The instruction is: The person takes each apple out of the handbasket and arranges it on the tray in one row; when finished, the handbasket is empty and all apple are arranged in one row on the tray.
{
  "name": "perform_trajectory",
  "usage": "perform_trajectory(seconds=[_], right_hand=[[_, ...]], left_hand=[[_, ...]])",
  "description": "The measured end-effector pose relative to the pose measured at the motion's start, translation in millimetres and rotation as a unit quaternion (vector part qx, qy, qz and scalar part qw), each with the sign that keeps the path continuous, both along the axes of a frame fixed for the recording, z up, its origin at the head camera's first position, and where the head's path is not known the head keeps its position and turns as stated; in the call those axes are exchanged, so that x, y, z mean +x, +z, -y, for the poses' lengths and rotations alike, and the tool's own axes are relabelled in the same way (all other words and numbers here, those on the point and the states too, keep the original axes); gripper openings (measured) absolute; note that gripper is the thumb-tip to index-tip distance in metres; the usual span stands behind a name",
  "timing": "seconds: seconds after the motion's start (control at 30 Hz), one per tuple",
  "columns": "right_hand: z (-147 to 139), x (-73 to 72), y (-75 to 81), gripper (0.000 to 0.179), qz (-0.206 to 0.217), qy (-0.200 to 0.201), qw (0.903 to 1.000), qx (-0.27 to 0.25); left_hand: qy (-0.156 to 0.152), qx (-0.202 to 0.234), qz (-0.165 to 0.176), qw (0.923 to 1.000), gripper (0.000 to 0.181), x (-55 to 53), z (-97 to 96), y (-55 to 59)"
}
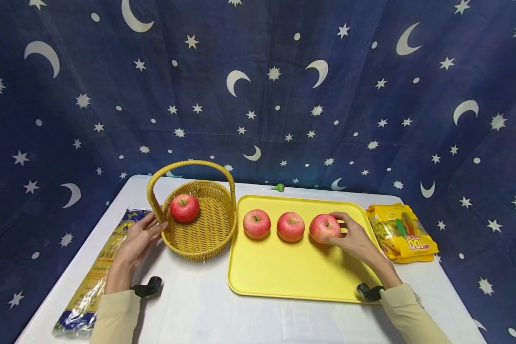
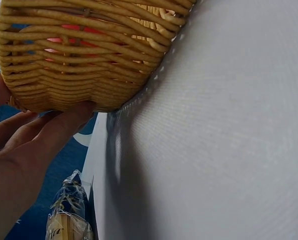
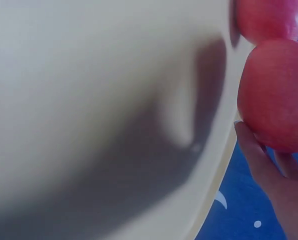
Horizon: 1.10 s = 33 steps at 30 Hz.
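A woven wicker basket (image 1: 198, 254) with a tall arched handle stands on the left, one red apple (image 1: 184, 208) inside it. My left hand (image 1: 139, 239) holds its left side, thumb near the rim; in the left wrist view the fingers lie against the outer weave (image 2: 89, 80). On the yellow tray (image 1: 284, 274) are three red apples in a row: a left apple (image 1: 256, 223), a middle apple (image 1: 290, 226) and a right apple (image 1: 324, 227). My right hand (image 1: 356, 239) grips the right apple from its right side, thumb in front and fingers behind.
A long bag of spaghetti (image 1: 88, 282) lies along the table's left side. Right of the tray sits a yellow snack packet (image 1: 402, 234). Behind the tray is a small green-topped lollipop (image 1: 280, 188). A dark blue star-and-moon curtain (image 1: 266, 95) surrounds the white table (image 1: 189, 306).
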State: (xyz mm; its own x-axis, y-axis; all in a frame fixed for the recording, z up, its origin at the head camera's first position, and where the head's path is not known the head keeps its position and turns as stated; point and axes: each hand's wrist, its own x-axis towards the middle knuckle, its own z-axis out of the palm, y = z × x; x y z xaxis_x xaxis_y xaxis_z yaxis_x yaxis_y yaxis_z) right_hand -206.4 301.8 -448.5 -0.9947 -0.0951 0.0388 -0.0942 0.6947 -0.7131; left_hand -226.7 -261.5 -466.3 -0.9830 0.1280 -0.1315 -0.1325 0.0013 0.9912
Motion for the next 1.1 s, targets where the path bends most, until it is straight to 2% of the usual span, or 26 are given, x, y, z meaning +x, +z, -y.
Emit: perform_trajectory(seconds=[0.4, 0.57, 0.8, 0.9, 1.1], right_hand=[[0, -7.6, -12.2, 0.073, -0.002, 0.013, 0.9996, 0.026], [-1, -7.4, -12.6, 0.076, 0.006, 0.026, 0.9994, 0.024], [0, -8.5, -6.1, 0.082, 0.013, 0.032, 0.9987, 0.037], [1, -8.8, -0.9, 0.080, -0.005, 0.034, 0.9987, 0.038], [12, -10.7, 11.4, 0.061, -0.082, 0.034, 0.9959, 0.015]], left_hand=[[-0.003, -0.002, -0.004, 1.0000, 0.076, 1.7, -0.7, -2.0], [0.000, -0.017, 0.003, 0.9999, 0.076, 0.6, -0.3, -1.1], [0.001, -0.015, 0.003, 0.9999, 0.076, -0.5, 0.5, -0.2], [0.003, -0.015, 0.005, 0.9999, 0.076, -0.4, 0.7, -0.5], [0.006, -0.010, 0.004, 0.9999, 0.075, -1.1, 0.8, -0.9]])
